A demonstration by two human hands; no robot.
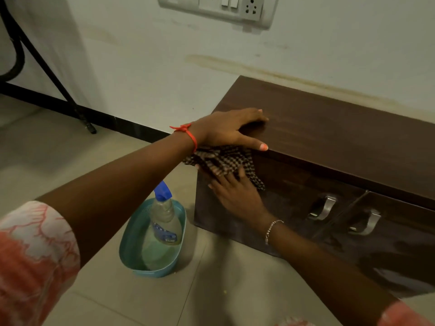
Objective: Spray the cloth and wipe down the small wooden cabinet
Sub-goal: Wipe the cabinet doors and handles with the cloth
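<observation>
The small dark wooden cabinet (329, 137) stands against the wall at the right, with two metal handles on its front. My left hand (230, 130) lies flat on the cabinet's top near its left front corner, fingers spread, holding nothing. Just below it, my right hand (237, 194) presses a dark checked cloth (226, 161) flat against the upper left of the cabinet's front. A clear spray bottle (164, 220) with a blue trigger head lies tilted in a teal tub on the floor, left of the cabinet.
The teal plastic tub (128, 250) sits on the tiled floor by the cabinet's left front corner. A black metal stand leg (77, 109) reaches the floor at the far left. A switch and socket panel (216, 8) is on the wall above.
</observation>
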